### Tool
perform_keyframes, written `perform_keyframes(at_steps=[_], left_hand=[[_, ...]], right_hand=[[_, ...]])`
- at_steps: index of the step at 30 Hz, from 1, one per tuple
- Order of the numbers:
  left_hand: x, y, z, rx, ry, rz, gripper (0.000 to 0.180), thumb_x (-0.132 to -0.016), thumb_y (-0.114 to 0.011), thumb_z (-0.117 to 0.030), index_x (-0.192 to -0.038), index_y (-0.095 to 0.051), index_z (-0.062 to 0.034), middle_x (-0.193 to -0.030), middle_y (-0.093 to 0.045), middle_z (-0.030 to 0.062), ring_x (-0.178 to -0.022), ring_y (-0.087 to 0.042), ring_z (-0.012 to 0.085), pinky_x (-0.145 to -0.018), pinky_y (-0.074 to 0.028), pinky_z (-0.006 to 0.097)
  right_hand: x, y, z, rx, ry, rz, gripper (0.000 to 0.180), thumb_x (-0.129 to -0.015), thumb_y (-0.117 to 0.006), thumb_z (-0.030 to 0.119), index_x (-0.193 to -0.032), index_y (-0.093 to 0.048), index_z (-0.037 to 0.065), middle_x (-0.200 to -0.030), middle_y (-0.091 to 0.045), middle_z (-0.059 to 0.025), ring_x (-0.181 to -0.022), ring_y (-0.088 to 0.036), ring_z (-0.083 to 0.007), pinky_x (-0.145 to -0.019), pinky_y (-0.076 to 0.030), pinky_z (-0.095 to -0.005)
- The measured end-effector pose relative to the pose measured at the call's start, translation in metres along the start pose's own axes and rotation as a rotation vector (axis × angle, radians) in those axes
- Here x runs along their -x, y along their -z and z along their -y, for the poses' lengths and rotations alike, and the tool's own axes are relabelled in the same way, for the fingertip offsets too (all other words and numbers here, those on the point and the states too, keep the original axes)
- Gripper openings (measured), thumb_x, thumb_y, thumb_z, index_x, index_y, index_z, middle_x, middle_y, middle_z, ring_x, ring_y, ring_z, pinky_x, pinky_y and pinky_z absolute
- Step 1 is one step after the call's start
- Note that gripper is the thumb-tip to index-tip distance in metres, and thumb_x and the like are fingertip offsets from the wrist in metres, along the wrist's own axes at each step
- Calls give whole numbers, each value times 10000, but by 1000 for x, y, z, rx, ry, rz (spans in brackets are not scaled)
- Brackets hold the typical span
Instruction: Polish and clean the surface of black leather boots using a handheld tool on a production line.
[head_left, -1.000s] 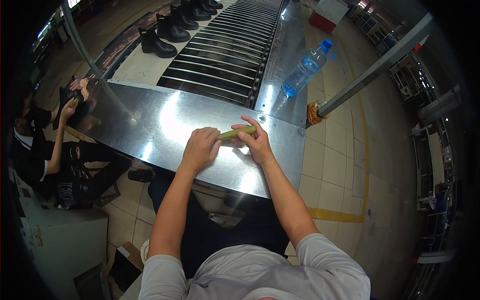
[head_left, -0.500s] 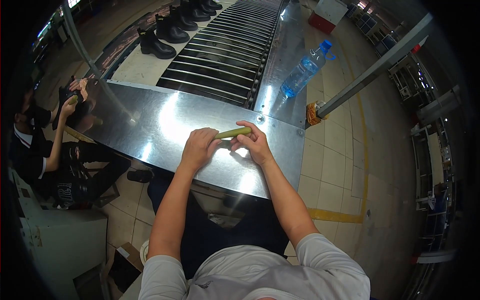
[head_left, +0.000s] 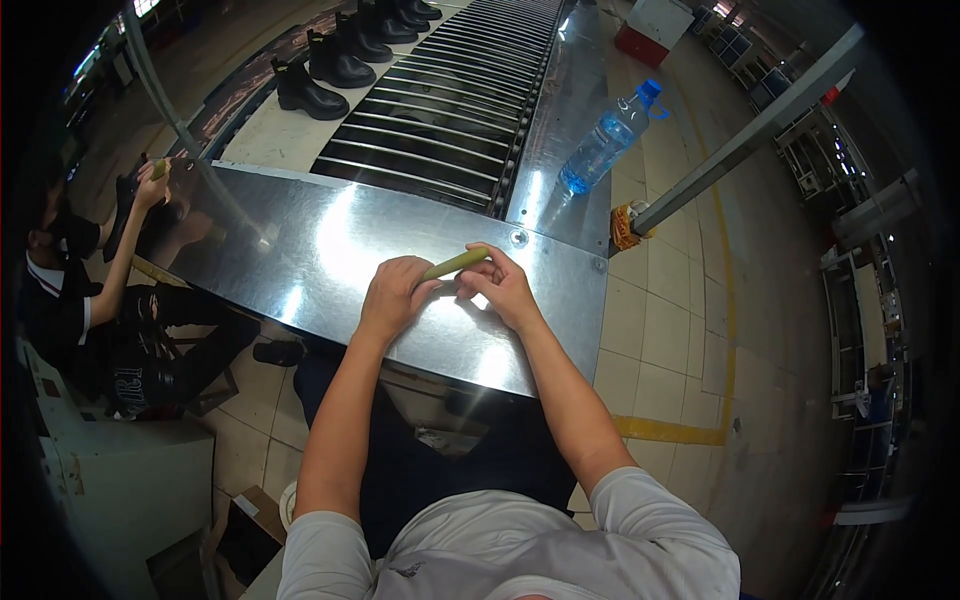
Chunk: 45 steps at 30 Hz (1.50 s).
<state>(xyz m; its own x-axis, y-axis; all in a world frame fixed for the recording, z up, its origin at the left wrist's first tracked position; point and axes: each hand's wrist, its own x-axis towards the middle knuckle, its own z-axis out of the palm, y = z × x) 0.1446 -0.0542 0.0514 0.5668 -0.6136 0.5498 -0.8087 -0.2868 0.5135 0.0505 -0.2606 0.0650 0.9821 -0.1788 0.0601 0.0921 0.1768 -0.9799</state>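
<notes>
A smooth olive-green stick (head_left: 456, 264), rounded at its end, is held between my two hands just above the metal tabletop. Its near left end sits in the closed fingers of my left hand (head_left: 394, 292). At the other end, slightly higher in the picture, the curled fingers of my right hand (head_left: 503, 288) grip it, the index finger along the tip. What the stick is exactly I cannot make out. Beneath both hands lies the shiny metal tabletop (head_left: 300, 235).
Beyond the tabletop runs a roller conveyor (head_left: 430, 140), with several black boots (head_left: 308, 92) along its left side. A clear water bottle (head_left: 605, 145) with a blue cap stands at the right edge. A metal post (head_left: 740, 150) slants beside it. At the left sits a co-worker (head_left: 90, 290).
The green stick has tilted, its right end now higher, and the fingers of my right hand have shifted on it. The co-worker's raised hand has moved up with a similar green object.
</notes>
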Motion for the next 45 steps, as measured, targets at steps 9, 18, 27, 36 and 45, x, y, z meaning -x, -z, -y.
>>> perform_keyframes(at_steps=[9, 18, 27, 36, 45], left_hand=[[2, -3, -4, -35, 36, -43, 463, -794, -834, -181, -1216, -684, -63, -1108, -710, 121, -1071, -662, 326, -973, -498, 440], [1, -2, 0, -41, 13, -10, 375, -831, -809, -172, -1172, -700, -60, -1083, -714, 116, -1074, -661, 324, -972, -496, 437], [3, -2, -2, -41, 32, -59, 480, -780, -850, -140, -1223, -678, -72, -1131, -726, 113, -1074, -675, 317, -959, -512, 430], [5, 0, 1, -82, 2, -73, 383, -850, -781, -138, -1204, -667, -47, -1142, -711, 110, -1075, -666, 315, -952, -503, 437], [-2, 1, -10, -87, 31, -41, 422, -847, -796, -193, -1228, -673, -60, -1155, -718, 99, -1089, -661, 304, -979, -493, 430]], right_hand=[[-5, 6, -10, 118, -91, -67, 297, -1011, -688, 162, -1239, -597, -6, -890, -724, -96, -721, -710, -140, -658, -581, -257], [1, -6, 1, -3, 45, -82, 286, -1023, -635, 110, -1279, -595, -12, -891, -732, -142, -716, -728, -185, -662, -591, -273], [-3, -3, -6, 25, -128, -98, 256, -1034, -649, 167, -1220, -614, -6, -812, -719, -131, -596, -689, -180, -561, -569, -273], [0, -19, -11, 216, 163, -175, 336, -943, -768, 118, -1230, -624, 15, -829, -720, -56, -731, -688, -88, -635, -550, -231], [-6, 7, -32, 514, -17, -138, 361, -896, -805, 79, -1215, -653, 5, -1060, -719, -87, -842, -689, -97, -710, -558, -229]])
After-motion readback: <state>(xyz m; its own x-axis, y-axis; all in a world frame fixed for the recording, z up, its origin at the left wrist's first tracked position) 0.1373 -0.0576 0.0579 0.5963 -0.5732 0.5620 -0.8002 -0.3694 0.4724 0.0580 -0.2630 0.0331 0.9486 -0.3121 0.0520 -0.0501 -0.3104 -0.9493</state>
